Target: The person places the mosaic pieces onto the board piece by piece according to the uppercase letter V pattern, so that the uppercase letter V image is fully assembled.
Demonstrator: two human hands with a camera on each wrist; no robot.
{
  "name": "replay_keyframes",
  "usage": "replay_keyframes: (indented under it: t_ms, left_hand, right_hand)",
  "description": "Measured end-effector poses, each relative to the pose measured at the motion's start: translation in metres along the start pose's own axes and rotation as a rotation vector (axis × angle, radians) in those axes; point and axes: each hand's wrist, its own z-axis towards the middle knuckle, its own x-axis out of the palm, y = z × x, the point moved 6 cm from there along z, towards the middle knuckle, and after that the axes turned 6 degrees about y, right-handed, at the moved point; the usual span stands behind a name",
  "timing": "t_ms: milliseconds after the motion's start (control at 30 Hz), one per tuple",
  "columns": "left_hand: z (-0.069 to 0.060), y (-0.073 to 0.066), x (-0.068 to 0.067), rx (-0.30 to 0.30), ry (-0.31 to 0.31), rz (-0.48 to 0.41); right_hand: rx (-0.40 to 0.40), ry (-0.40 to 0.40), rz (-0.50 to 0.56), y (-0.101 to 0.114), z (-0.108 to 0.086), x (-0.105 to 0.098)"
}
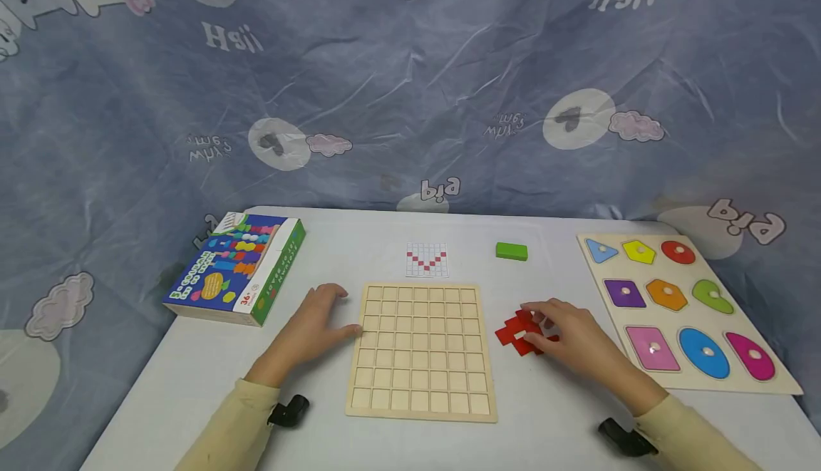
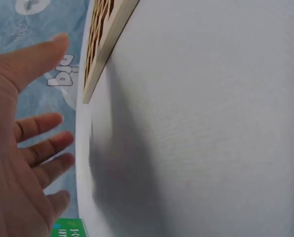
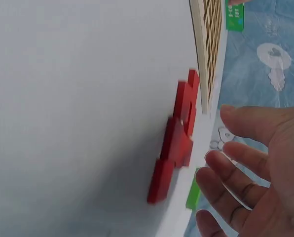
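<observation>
Red tiles (image 1: pixel 513 324) lie in a loose pile to the right of the board (image 1: pixel 420 359). Over them is the right hand (image 1: pixel 571 330), thumb and fingers apart; I see no tile pinched. The left hand (image 1: pixel 313 325) is also spread, its thumb at the board's left edge; whether it touches, I cannot tell. Probably the step is picking up a tile; next calls for pinching only one.
</observation>
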Motion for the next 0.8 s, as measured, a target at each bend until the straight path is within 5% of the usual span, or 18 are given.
replay_keyframes:
  t_ms: [200,800]
  left_hand:
    - [-0.002,0.001,0.013,0.037,0.097,-0.072]
    - [-0.003,-0.001,0.024,0.149,0.239,-0.032]
  right_hand:
    - [-0.001,0.013,0.028,0.008,0.002,0.015]
    - [-0.012,0.011,-0.002,0.021,0.010,0.030]
